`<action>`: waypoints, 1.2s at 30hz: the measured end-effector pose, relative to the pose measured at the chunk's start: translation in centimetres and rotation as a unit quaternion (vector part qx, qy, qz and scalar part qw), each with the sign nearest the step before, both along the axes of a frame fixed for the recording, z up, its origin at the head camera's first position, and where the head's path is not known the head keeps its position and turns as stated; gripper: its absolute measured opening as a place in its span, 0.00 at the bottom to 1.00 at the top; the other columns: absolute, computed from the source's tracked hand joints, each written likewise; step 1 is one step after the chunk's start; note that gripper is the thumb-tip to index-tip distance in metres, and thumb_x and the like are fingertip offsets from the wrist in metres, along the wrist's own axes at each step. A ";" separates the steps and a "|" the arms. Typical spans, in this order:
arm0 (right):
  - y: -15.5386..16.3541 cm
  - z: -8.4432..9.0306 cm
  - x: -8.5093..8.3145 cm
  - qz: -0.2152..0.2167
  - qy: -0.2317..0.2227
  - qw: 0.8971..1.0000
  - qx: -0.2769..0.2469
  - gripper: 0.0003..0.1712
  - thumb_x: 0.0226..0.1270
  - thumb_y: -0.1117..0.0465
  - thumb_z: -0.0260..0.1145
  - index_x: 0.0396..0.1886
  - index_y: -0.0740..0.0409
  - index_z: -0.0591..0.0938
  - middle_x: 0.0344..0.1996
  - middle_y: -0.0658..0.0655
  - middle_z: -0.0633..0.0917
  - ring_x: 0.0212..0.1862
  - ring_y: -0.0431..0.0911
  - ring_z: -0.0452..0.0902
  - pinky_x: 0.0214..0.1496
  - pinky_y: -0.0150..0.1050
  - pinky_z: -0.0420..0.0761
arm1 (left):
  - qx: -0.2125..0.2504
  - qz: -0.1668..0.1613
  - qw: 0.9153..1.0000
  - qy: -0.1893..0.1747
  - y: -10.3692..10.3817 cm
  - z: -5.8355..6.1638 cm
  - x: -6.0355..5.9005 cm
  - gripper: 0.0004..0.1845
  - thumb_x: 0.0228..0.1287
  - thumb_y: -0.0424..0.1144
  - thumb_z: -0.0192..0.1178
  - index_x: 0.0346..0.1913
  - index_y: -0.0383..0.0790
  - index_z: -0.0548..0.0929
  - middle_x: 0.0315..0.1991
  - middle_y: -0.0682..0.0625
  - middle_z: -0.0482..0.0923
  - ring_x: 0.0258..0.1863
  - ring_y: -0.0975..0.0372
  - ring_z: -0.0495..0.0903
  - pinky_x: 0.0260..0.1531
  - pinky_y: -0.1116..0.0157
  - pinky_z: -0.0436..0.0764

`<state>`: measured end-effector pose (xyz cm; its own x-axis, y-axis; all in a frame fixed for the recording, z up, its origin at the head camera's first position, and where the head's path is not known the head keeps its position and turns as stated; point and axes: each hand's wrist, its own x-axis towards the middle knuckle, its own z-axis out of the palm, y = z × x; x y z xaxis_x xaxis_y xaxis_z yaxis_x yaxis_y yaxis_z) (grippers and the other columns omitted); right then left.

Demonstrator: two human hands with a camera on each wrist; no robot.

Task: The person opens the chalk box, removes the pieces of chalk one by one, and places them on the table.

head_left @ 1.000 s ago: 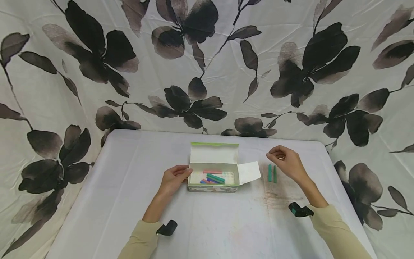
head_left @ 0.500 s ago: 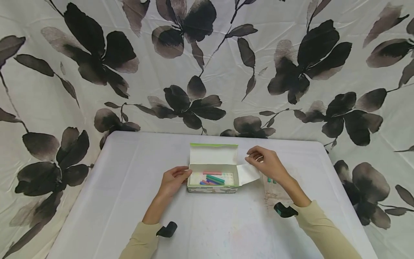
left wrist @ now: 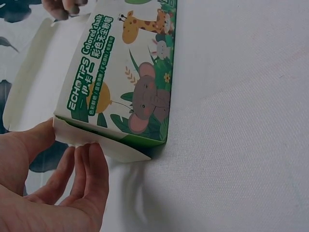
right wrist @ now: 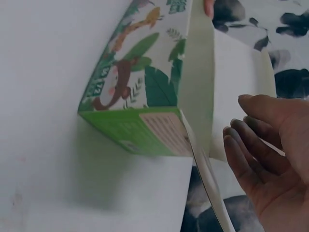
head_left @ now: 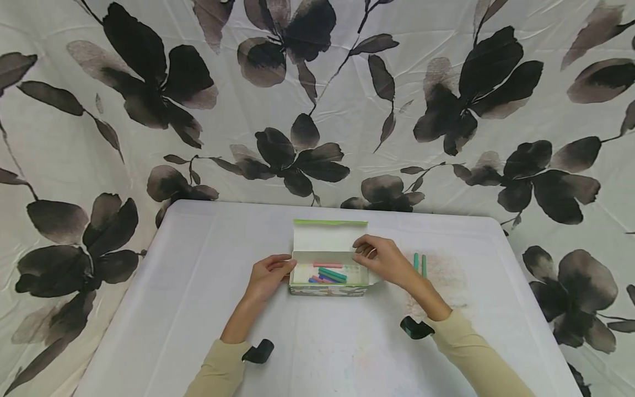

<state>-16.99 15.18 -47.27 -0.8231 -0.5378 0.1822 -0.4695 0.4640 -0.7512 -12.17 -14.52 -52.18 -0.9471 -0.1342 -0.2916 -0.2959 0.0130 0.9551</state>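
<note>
A chalk box [head_left: 328,273] is lying open near the middle of the surface [head_left: 198,286], its long axis running left to right and its lid [head_left: 329,236] standing up on the far side. Inside, coloured chalks [head_left: 327,272] are lying mostly along that same axis. The left hand [head_left: 267,275] is bracing the box's left end, its fingers [left wrist: 91,179] lying fairly straight against the end flap [left wrist: 104,147]. The right hand [head_left: 381,259] is hovering at the right end, fingers [right wrist: 251,150] loosely bent and holding nothing, so the chalks are lying just left of its fingertips; this is the nearer hand to them. Two green chalks [head_left: 419,262] are resting on the surface just right of that hand, pointing near to far.

Only the head view is showing the chalks. The wrist views are showing the box's printed outside instead, and the right flap [right wrist: 205,179] standing between the right hand and the box wall.
</note>
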 end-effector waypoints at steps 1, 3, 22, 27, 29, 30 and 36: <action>-0.2 -0.1 0.0 0.006 -0.001 1.000 0.004 0.12 0.69 0.67 0.72 0.49 0.68 0.83 0.39 0.57 0.86 0.40 0.48 0.84 0.43 0.39 0.85 | 0.000 0.000 1.000 0.000 0.0 0.0 0.0 0.19 0.68 0.33 0.69 0.57 0.26 0.82 0.42 0.41 0.85 0.39 0.58 0.85 0.36 0.68 0.85; -0.7 -0.4 -0.1 0.017 -0.001 1.000 0.016 0.13 0.69 0.67 0.72 0.50 0.68 0.83 0.40 0.58 0.87 0.41 0.48 0.84 0.44 0.39 0.86 | 0.001 0.002 1.000 -0.002 0.0 -0.2 -0.1 0.18 0.68 0.33 0.69 0.57 0.27 0.82 0.41 0.42 0.85 0.40 0.57 0.85 0.36 0.69 0.85; -4.5 -2.6 -0.1 0.098 -0.034 0.985 0.136 0.11 0.69 0.69 0.71 0.49 0.70 0.83 0.41 0.62 0.86 0.40 0.48 0.82 0.43 0.37 0.83 | 0.006 0.005 1.000 -0.003 0.1 0.0 -0.4 0.19 0.68 0.33 0.69 0.57 0.26 0.82 0.41 0.43 0.85 0.39 0.57 0.85 0.40 0.65 0.86; -5.2 -2.4 -0.2 0.086 -0.039 0.979 0.183 0.12 0.70 0.68 0.70 0.49 0.71 0.84 0.41 0.62 0.86 0.40 0.49 0.80 0.43 0.40 0.81 | 0.010 0.002 1.000 -0.005 0.3 0.6 -0.4 0.20 0.68 0.32 0.69 0.58 0.25 0.81 0.41 0.42 0.85 0.39 0.57 0.85 0.41 0.63 0.86; -5.5 -2.4 -0.4 0.085 -0.043 0.976 0.198 0.12 0.70 0.68 0.70 0.49 0.70 0.84 0.41 0.61 0.87 0.41 0.50 0.80 0.45 0.42 0.82 | 0.008 0.002 1.000 -0.007 0.3 0.6 -0.4 0.20 0.68 0.32 0.69 0.58 0.25 0.81 0.41 0.43 0.85 0.39 0.57 0.85 0.40 0.65 0.85; -5.6 -2.4 -0.5 0.086 -0.045 0.974 0.205 0.12 0.70 0.68 0.70 0.49 0.70 0.85 0.41 0.61 0.87 0.42 0.50 0.81 0.46 0.43 0.82 | 0.006 0.002 1.000 -0.008 0.3 0.6 -0.4 0.20 0.68 0.32 0.69 0.58 0.25 0.81 0.41 0.42 0.85 0.39 0.57 0.85 0.40 0.65 0.85; -6.2 -2.6 -0.7 0.079 -0.059 0.970 0.221 0.12 0.69 0.67 0.72 0.49 0.69 0.85 0.41 0.59 0.87 0.42 0.50 0.81 0.47 0.43 0.82 | 0.005 0.001 1.000 -0.003 0.0 0.0 -0.5 0.21 0.69 0.34 0.69 0.59 0.25 0.80 0.42 0.42 0.85 0.37 0.61 0.84 0.36 0.68 0.84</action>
